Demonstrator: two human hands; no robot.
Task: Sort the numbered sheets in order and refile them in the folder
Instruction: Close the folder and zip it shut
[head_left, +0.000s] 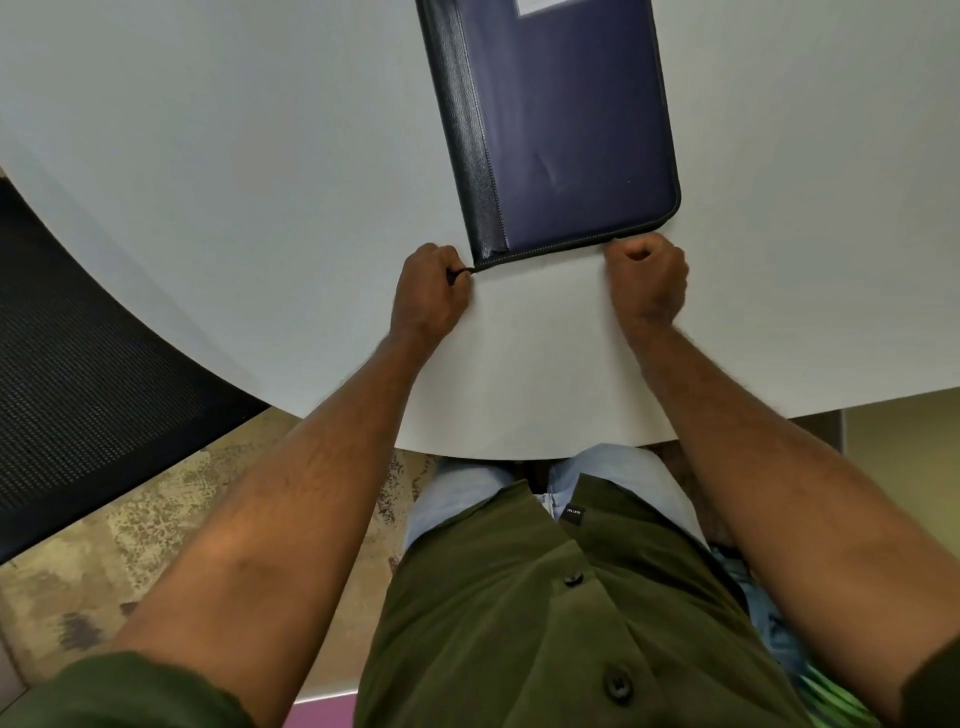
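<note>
Right now a zippered folder (571, 119) is lying closed on the white table (208, 182), its near edge just ahead of both hands. It is showing a navy cover, a black grained spine strip along its left side, pale stitching and a dark zip round the rim. A pale label at its far edge is cut off and unreadable. The left hand (428, 291) is pinching the black zip pull (464, 271) at the near left corner. The right hand (647, 275) is curling into a fist against the near right corner; what it is gripping, if anything, is hidden. A small tag on the olive shirt (519, 597) is too tiny to read.
</note>
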